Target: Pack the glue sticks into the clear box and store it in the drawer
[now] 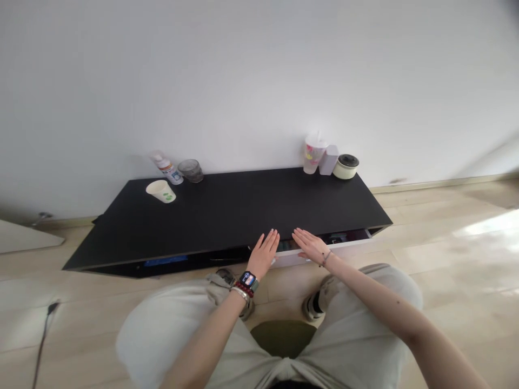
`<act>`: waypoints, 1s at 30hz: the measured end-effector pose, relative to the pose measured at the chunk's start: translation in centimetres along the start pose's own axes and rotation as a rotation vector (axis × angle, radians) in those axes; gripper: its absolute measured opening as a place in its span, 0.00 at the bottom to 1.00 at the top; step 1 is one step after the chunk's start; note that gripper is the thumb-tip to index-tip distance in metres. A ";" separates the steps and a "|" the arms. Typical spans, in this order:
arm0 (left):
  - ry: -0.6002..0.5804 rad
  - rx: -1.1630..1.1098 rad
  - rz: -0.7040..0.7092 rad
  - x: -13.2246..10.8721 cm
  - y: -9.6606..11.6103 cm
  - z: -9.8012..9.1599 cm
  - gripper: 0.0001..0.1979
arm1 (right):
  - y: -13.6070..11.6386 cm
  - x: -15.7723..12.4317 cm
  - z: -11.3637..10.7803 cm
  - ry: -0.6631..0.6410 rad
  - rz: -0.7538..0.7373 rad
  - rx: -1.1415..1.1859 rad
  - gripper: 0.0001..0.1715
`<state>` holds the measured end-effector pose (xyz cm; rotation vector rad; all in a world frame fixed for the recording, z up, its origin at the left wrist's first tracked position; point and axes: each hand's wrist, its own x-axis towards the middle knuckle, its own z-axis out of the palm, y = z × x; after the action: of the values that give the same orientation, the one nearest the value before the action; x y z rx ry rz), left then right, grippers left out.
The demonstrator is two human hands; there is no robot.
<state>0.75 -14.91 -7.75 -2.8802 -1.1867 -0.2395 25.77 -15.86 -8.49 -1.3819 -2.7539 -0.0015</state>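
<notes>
My left hand lies palm down with its fingers stretched out, the tips at the front edge of a low black cabinet. A watch and bracelets circle that wrist. To its right, my right hand is also flat, fingertips on the same edge and fingers stretched out. It reaches over a white-fronted drawer that is pulled partway out. Some small items show inside the drawer, too dark to name. Neither hand appears to hold anything.
On the cabinet's left stand a paper cup, a spray can and a grey glass. At the back right are a lidded plastic cup, a pale box and a cream pot. A cable lies on the floor.
</notes>
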 end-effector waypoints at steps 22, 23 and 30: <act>0.121 -0.024 0.105 1.9 -3.7 3.4 0.24 | 1.6 2.4 1.9 0.156 0.021 -0.069 0.26; 0.142 -0.022 0.112 1.9 -3.8 3.6 0.24 | 1.6 2.4 2.0 0.174 0.020 -0.073 0.25; 0.245 0.009 0.113 1.8 -3.3 3.9 0.22 | 0.9 2.7 2.1 0.266 0.034 -0.136 0.22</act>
<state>0.23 -11.05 -11.49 -2.7958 -0.9784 -0.5631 24.81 -13.11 -10.42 -1.3467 -2.5499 -0.3510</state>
